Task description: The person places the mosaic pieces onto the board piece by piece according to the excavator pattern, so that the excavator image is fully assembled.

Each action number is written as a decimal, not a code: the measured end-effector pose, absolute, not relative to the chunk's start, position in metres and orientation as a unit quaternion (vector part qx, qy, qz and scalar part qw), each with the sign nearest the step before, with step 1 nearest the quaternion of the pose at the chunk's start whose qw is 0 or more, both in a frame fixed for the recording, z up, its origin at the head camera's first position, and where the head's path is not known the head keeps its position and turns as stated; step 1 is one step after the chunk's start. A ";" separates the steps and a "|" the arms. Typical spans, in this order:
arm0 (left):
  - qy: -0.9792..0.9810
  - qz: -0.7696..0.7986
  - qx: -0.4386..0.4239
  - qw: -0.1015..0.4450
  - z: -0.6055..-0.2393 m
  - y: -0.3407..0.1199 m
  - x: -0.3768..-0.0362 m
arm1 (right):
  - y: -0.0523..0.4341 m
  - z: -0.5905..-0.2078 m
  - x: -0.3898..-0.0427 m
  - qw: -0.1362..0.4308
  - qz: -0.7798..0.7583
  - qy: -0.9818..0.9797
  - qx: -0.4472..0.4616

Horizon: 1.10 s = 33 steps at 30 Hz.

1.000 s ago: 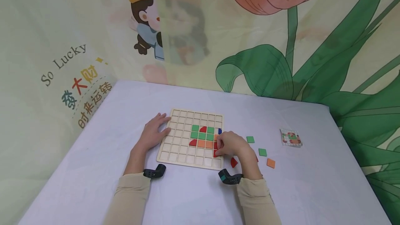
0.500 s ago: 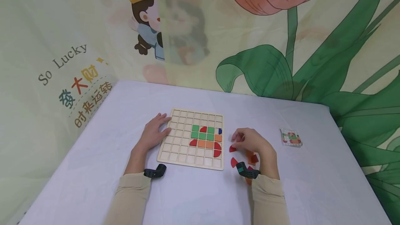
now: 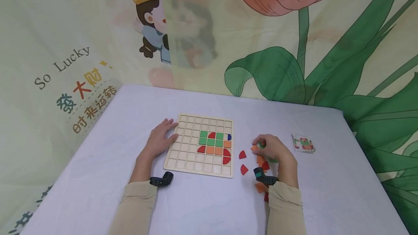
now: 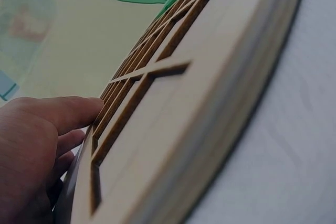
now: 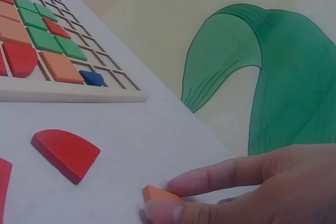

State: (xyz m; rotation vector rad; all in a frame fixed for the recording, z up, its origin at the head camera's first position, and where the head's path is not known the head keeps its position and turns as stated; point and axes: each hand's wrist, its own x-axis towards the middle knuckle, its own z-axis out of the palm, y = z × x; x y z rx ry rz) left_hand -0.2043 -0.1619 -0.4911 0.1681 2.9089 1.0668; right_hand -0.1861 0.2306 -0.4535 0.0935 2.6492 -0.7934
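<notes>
Gripping an orange tile between thumb and index finger, the right hand is positioned above the bench, to the right of the wooden grid board. Whether the tile touches the white bench cloth cannot be determined. The left hand rests at the board's left edge, fingers extended, with the thumb and fingertips touching the rim. The two hands are well apart.

The board lies flat on the bench. Its seated pieces occupy the middle and right cells: five green square tiles, three orange square tiles, four red quarter-circle tiles and one small blue piece. The right-hand column carries, from far to near, the blue piece, one orange square and two red quarter-circles; these two red tiles adjoin, curved sides facing right.

Loose stock is located to the right of the board. Two red quarter-circles lie near its edge, one behind the other. Further right, other orange pieces and red pieces lie partly under the right wrist camera and forearm. Green pieces show partly behind the right hand. A printed pattern card lies beyond that hand, farther right on the bench.
</notes>
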 end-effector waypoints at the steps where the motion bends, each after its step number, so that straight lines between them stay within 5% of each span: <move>1: 0.937 0.344 0.054 0.019 -0.491 -0.162 -0.204 | 0.230 -0.454 -0.187 0.183 -0.282 0.941 0.038; 33: 0.935 0.349 0.061 0.009 -0.493 -0.163 -0.204 | 0.222 -0.456 -0.190 0.112 -0.268 0.957 0.026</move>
